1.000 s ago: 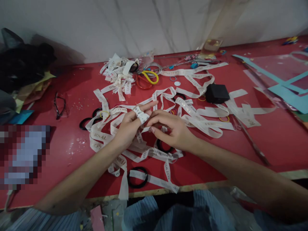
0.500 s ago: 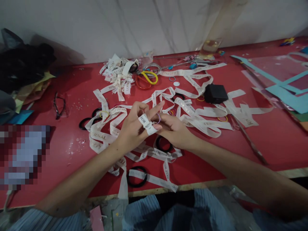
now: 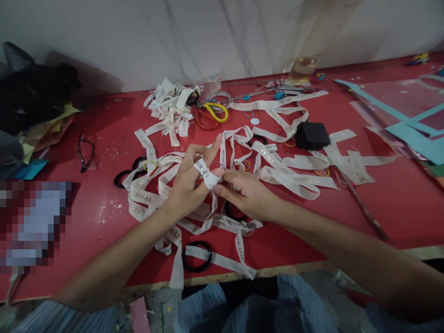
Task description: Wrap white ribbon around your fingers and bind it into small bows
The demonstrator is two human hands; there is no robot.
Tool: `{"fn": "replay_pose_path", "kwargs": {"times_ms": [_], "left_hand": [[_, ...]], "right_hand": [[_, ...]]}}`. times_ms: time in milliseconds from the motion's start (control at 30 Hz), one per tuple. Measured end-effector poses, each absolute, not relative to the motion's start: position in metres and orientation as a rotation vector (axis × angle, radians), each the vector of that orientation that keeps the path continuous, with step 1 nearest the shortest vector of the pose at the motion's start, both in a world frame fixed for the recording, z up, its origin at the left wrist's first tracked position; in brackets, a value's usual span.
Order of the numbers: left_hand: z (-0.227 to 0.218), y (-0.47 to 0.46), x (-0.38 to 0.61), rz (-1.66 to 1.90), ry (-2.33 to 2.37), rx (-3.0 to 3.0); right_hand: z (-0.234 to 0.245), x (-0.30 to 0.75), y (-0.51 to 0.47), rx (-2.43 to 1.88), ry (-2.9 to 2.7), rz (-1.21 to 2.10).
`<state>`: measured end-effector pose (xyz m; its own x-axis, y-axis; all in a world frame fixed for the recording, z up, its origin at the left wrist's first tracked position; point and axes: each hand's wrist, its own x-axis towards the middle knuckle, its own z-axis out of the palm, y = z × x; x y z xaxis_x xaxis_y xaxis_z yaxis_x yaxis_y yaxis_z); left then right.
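Above the middle of the red table, my left hand (image 3: 189, 180) has a printed white ribbon (image 3: 207, 175) wrapped over its fingers, with the thumb pressed against it and the index finger stretched up. My right hand (image 3: 253, 192) meets it from the right, thumb and index finger pinched together at the ribbon's end by the left thumb tip. A thin purple elastic band (image 3: 217, 164) shows just behind the left fingertips; whether a finger holds it I cannot tell. Long lettered ribbons (image 3: 236, 222) lie tangled under both hands, with a black ring (image 3: 197, 255) near the front edge.
A black box (image 3: 312, 135) stands on ribbons at the right, beside a thin rod (image 3: 362, 203). Crumpled ribbon pieces (image 3: 169, 104) and a yellow loop (image 3: 217, 111) lie at the back. Spectacles (image 3: 85, 152) and a blurred-out device (image 3: 38, 222) are at the left.
My left hand has shifted slightly left with the ribbon, its index finger now pointing more upward. The right fingers have drawn down to a pinch near the left thumb.
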<state>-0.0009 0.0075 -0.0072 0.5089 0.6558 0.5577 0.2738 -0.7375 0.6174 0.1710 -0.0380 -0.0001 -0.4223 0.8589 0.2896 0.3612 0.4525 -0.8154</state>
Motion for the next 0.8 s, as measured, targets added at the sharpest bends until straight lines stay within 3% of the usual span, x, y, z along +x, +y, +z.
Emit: {"fn": "replay_pose_path", "kwargs": {"times_ms": [267,433,800], "left_hand": [[-0.005,-0.008,0.008,1.03,0.85,1.948],[-0.001,-0.005,0.007,0.957,0.838,2.031],[-0.003,-0.007,0.001,0.818,0.746,2.108]], "right_hand": [[-0.002,0.168,-0.038,-0.955,-1.899,0.937],[-0.003,0.167,-0.041,-1.003,-1.728,0.919],[0.001,0.172,-0.046,-1.027,-1.593,0.615]]}}
